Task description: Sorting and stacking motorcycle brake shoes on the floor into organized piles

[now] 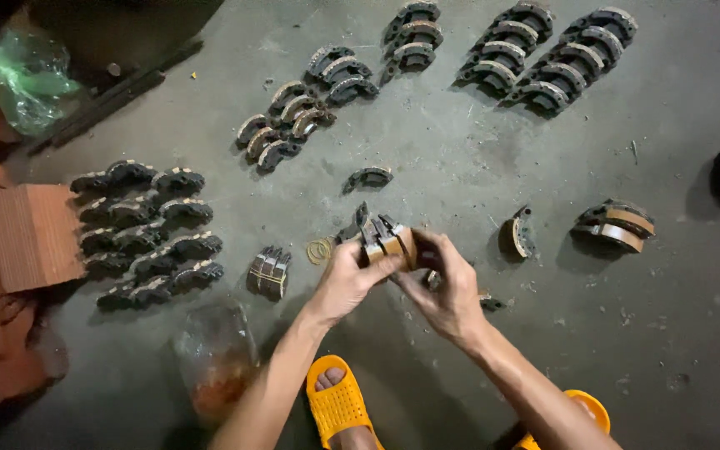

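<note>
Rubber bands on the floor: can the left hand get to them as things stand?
Probably yes, once freed. The rubber bands lie on bare floor just beside the left hand, nothing over them. But that hand now grips the stack of shoes together with the right hand.

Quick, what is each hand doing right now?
Left hand: closed on the bundle of curved brake shoes.
Right hand: closed on the same bundle, from the other side.
</note>
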